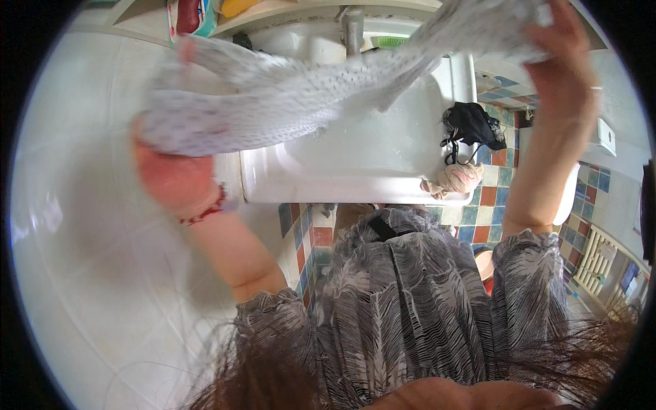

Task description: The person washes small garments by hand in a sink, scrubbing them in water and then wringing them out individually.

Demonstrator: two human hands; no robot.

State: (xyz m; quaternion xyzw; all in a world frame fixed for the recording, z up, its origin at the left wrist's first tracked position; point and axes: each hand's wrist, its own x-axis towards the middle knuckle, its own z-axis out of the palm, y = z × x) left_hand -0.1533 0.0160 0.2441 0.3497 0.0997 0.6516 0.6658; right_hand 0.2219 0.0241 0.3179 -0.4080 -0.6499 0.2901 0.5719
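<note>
A white cloth with small dark dots point(273, 106) is stretched in the air across the sink point(383, 190), wrinkled and partly blurred by motion. My left hand point(174, 174) grips its left end, with a red beaded bracelet at the wrist. Raised higher at the far right, my right hand point(564, 58) holds the other end, which runs up past the picture's edge. Part of the basin is hidden behind the cloth; its visible bottom looks wet. Whether the cloth is a garment, I cannot tell.
On the sink's right rim lie a black garment with straps point(475, 125) and a bunched beige-pink cloth point(459, 179). A tap point(352, 31) rises at the back, near a green item point(391, 42). A white tiled wall point(82, 184) stands close on the left.
</note>
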